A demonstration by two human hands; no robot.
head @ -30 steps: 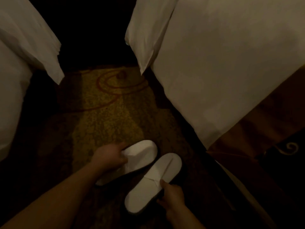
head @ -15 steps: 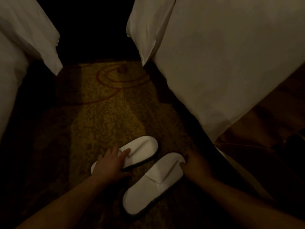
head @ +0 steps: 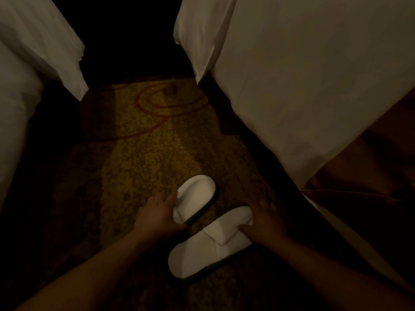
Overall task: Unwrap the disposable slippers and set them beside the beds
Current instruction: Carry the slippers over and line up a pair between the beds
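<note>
Two white disposable slippers lie on the patterned carpet [head: 143, 140] in the dim aisle between two beds. The far slipper [head: 197, 196] points up and to the right; my left hand [head: 157, 217] grips its near end, thumb underneath. The near slipper [head: 202, 250] lies diagonally beside it, closer to the right bed. My right hand [head: 263, 223] holds its toe end, fingers over the top and thumb against the folded upper. No wrapper is in sight.
The right bed [head: 303, 75] with white linen and a brown skirt [head: 363, 176] borders the aisle. A pillow corner [head: 195, 39] hangs over its edge. The left bed [head: 27, 52] fills the left side. The far end of the aisle is dark.
My right hand moved from the near slipper's heel side to its toe end. My left hand shifted along the far slipper and now grips it. Both slippers turned slightly.
</note>
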